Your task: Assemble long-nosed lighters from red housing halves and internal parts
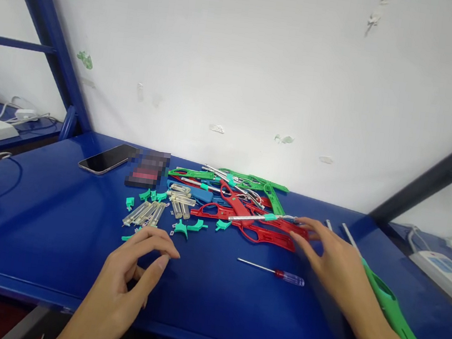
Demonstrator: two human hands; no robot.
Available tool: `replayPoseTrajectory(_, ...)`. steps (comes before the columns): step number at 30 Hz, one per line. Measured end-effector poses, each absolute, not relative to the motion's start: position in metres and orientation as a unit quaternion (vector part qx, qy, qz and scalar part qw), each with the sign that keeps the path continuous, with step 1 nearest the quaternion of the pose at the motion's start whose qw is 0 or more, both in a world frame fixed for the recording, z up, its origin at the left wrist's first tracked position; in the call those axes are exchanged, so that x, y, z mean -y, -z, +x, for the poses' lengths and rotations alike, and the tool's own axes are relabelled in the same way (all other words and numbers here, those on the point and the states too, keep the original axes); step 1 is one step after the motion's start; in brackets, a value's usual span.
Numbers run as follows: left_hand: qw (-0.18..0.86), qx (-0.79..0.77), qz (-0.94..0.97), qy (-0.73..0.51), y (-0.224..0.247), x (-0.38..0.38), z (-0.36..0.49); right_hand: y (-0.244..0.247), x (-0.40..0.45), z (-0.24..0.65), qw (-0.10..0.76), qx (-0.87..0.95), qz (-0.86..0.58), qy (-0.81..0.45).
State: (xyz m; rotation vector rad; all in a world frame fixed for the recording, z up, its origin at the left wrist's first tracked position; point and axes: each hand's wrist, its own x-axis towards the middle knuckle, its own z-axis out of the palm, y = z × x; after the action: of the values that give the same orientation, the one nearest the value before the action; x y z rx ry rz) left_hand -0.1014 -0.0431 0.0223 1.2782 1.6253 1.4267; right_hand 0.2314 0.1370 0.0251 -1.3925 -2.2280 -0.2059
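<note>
My right hand (332,266) is nearer; thumb and forefinger apart at right ends of red lighter shells (281,238), contact unclear. Shells extend leftward, long axes crosswise. Left hand (127,276) loosely curled, visibly empty.

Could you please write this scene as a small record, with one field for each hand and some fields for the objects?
Surface: blue table
Left hand: fingers curled, nothing visibly held
Right hand: at the right end of the red shells; contact unclear
Heap: red shells, green shells, metal rods
Small parts: turquoise pieces, clear tubes
Tool: screwdriver, lying nearer than the red shells
Far right: green-handled piece
Back left: phone, screen dark
</note>
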Motion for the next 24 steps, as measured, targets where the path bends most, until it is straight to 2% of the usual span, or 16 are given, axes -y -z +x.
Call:
replayPoseTrajectory(9,0.304,-0.619,0.493,-0.531,-0.021,0.043,-0.1,-0.022,-0.141,0.231,0.212,0.844,-0.486,0.082)
replayPoseTrajectory(18,0.275,-0.625,0.528,-0.505,-0.012,0.042,-0.108,-0.044,-0.183,0.21,0.12,0.914,-0.373,0.11)
replayPoseTrajectory(24,0.259,-0.628,0.547,-0.489,-0.004,0.041,-0.113,-0.043,-0.189,0.21,0.102,0.925,-0.343,0.128)
